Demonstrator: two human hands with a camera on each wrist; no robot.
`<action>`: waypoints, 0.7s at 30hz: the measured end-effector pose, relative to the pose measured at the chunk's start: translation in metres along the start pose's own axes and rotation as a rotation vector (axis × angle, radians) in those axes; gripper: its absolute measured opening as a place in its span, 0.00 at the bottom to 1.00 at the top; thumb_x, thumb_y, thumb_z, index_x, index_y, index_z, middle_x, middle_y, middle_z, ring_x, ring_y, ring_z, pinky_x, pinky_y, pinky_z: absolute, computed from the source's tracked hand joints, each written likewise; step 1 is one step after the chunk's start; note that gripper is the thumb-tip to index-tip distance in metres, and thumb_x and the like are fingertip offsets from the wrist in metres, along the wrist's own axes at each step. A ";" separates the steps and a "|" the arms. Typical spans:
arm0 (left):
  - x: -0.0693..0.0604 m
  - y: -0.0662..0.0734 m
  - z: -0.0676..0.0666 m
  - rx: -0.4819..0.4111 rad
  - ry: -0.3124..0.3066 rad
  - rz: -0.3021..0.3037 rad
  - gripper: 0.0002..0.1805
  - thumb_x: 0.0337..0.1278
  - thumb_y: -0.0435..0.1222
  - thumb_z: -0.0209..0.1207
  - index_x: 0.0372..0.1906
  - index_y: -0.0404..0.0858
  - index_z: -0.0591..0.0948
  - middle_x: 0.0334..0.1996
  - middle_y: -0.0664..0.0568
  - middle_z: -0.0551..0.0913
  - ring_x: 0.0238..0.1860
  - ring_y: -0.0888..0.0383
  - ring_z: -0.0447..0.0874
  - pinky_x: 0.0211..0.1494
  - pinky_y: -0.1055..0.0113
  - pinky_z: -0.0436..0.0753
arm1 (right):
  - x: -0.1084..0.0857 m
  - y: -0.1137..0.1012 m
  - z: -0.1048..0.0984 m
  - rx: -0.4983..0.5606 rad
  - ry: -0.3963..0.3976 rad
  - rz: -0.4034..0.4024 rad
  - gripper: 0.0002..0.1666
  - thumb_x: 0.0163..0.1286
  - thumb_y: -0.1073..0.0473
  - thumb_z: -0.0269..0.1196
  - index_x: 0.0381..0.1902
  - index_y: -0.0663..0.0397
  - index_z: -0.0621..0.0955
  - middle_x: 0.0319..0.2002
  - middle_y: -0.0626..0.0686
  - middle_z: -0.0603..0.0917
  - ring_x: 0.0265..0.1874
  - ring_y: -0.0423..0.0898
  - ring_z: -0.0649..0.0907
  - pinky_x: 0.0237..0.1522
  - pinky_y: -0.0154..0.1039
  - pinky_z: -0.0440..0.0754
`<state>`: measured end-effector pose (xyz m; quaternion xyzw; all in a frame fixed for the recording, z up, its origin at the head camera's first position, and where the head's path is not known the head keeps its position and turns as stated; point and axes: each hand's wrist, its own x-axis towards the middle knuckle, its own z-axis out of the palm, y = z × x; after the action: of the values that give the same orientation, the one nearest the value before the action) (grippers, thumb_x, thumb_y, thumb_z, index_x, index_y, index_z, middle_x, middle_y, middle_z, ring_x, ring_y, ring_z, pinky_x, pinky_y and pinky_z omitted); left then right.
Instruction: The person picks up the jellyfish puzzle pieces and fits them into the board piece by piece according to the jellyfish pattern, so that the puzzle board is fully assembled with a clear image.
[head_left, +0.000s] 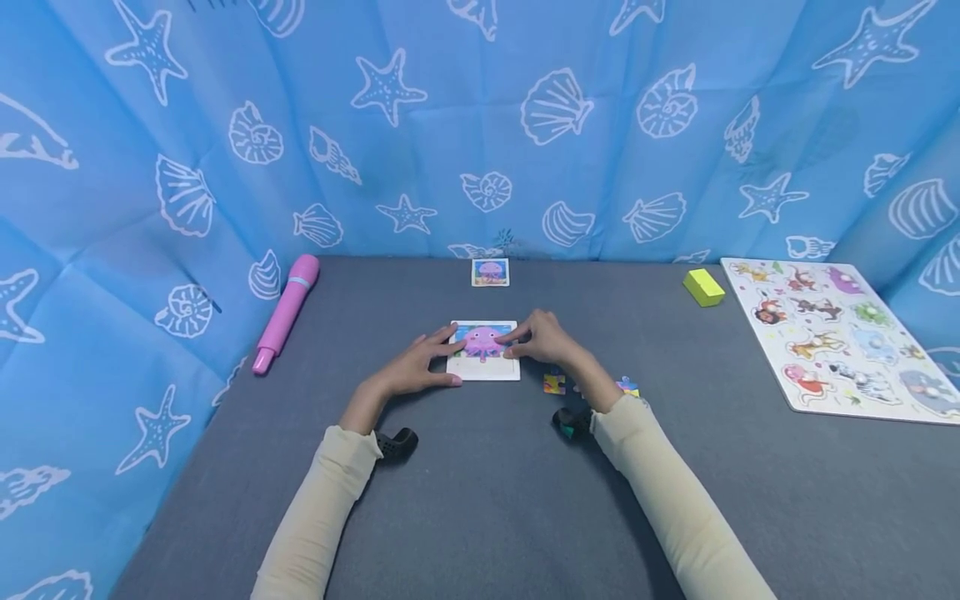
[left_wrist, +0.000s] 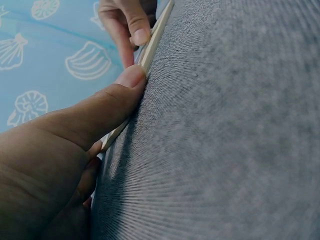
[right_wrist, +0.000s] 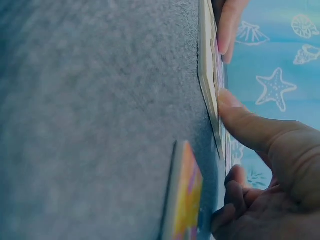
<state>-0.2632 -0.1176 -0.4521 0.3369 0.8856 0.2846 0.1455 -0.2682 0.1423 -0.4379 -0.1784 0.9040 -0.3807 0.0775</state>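
A white-framed puzzle board (head_left: 483,372) lies flat on the table, its upper part filled with a pink jellyfish picture (head_left: 482,340) and its lower strip bare. My left hand (head_left: 411,367) rests at the board's left side, thumb at the lower left corner and fingers spread onto the picture. From the right, my right hand (head_left: 551,342) touches the picture with its index finger and thumb; its other fingers are bent. In the right wrist view the thumb presses on the board's edge (right_wrist: 209,75). Whether a piece lies under these fingertips cannot be told.
Loose puzzle pieces (head_left: 554,384) lie beside my right forearm, partly hidden. A small jellyfish card (head_left: 491,272) is at the back. A pink microphone-like stick (head_left: 287,312) lies left; a yellow-green block (head_left: 703,287) and an animal puzzle board (head_left: 840,337) are at the right.
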 end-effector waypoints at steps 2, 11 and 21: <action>0.000 0.000 0.001 0.007 0.003 0.002 0.39 0.51 0.48 0.62 0.68 0.43 0.62 0.73 0.46 0.47 0.73 0.49 0.43 0.72 0.46 0.40 | -0.003 0.003 -0.002 0.042 -0.022 0.012 0.18 0.52 0.60 0.70 0.43 0.57 0.84 0.10 0.45 0.61 0.15 0.41 0.55 0.20 0.32 0.56; -0.001 0.000 0.002 -0.014 0.019 0.002 0.40 0.50 0.47 0.63 0.68 0.42 0.62 0.73 0.46 0.47 0.73 0.49 0.43 0.72 0.47 0.40 | -0.036 0.006 -0.024 -0.011 -0.020 0.121 0.26 0.56 0.57 0.68 0.54 0.55 0.79 0.24 0.51 0.66 0.26 0.46 0.65 0.27 0.36 0.62; -0.005 -0.003 0.003 -0.016 0.049 0.029 0.40 0.49 0.45 0.64 0.68 0.41 0.62 0.72 0.45 0.49 0.72 0.46 0.46 0.72 0.45 0.44 | -0.083 0.014 -0.033 -0.073 -0.044 0.084 0.24 0.52 0.56 0.70 0.48 0.57 0.82 0.31 0.58 0.73 0.25 0.45 0.63 0.28 0.36 0.60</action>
<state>-0.2597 -0.1219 -0.4562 0.3416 0.8816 0.3019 0.1224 -0.2045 0.2048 -0.4240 -0.1514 0.9221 -0.3398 0.1068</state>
